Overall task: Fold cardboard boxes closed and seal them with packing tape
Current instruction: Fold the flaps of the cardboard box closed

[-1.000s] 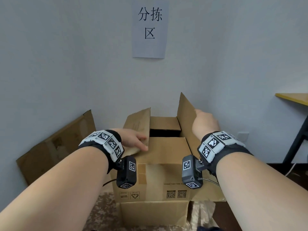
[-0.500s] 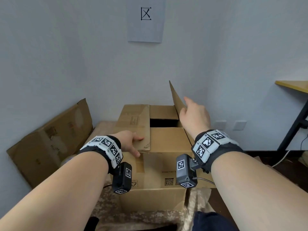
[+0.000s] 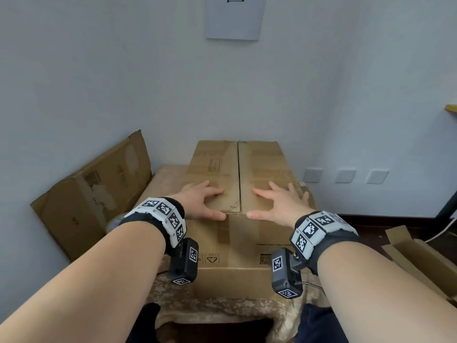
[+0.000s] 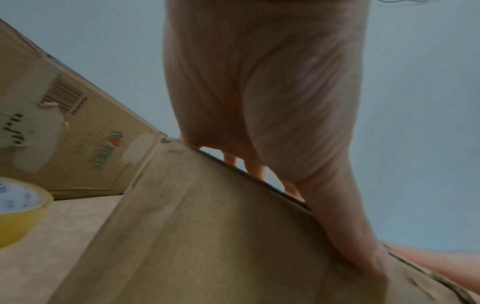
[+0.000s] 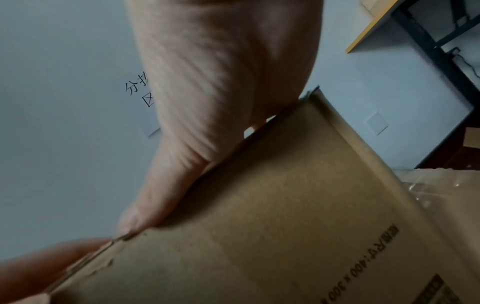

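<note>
A brown cardboard box [image 3: 237, 167] stands in front of me with both long top flaps folded flat, their edges meeting along a centre seam. My left hand [image 3: 201, 200] lies spread on the left flap near the front edge, thumb along that edge. My right hand [image 3: 279, 201] lies spread on the right flap the same way. Both hands press down with straight fingers and hold nothing. In the left wrist view a roll of yellowish packing tape [image 4: 18, 209] sits on the surface left of the box [image 4: 207, 236]. The right wrist view shows the box front [image 5: 285, 216] under my palm.
A flattened cardboard box [image 3: 91, 191] leans on the left wall. Another open carton [image 3: 420, 258] lies on the floor at the right. The box stands on a patterned cloth-covered stand [image 3: 217, 308]. A table's dark leg [image 3: 447, 206] is at the far right.
The right flap, upright before, has come down flat beside the left flap. Both hands now press flat on the closed top, and my view has tilted downward.
</note>
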